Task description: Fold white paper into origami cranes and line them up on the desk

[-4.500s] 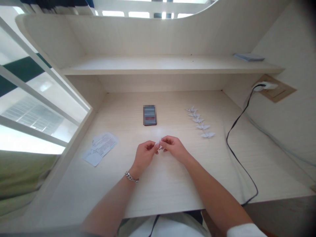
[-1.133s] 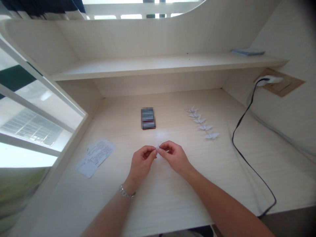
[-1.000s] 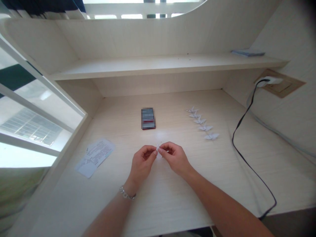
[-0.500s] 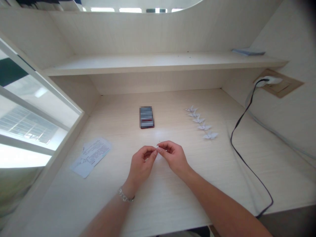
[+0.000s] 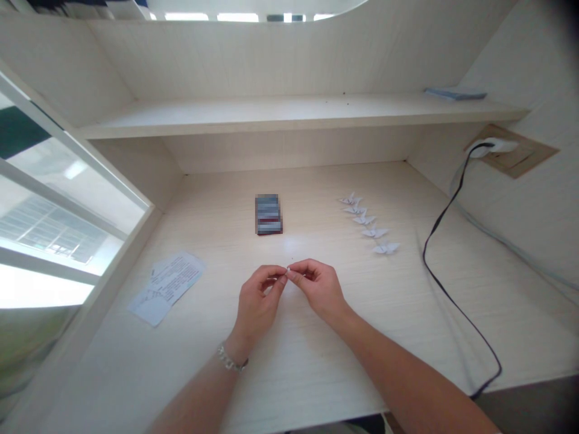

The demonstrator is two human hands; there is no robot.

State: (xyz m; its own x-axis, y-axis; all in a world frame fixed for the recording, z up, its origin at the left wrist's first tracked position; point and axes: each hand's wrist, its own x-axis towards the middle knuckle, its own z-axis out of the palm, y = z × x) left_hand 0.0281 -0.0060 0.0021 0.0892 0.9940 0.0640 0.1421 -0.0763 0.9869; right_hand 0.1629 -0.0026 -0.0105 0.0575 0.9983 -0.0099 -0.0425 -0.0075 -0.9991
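Small white paper piece (image 5: 288, 271), mostly hidden: dial centre, pinched narrowly by fingertips of left hand (image 5: 259, 298) and right hand (image 5: 320, 288), apparently for two-sided control. Five small white folded-paper birds (image 5: 364, 221): two o'clock, lined up, presumably to avoid crushing.

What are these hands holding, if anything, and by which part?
A small white piece, pinched at the fingertips of the left hand and right hand. The fingers hide most of it, so which part is gripped cannot be told.
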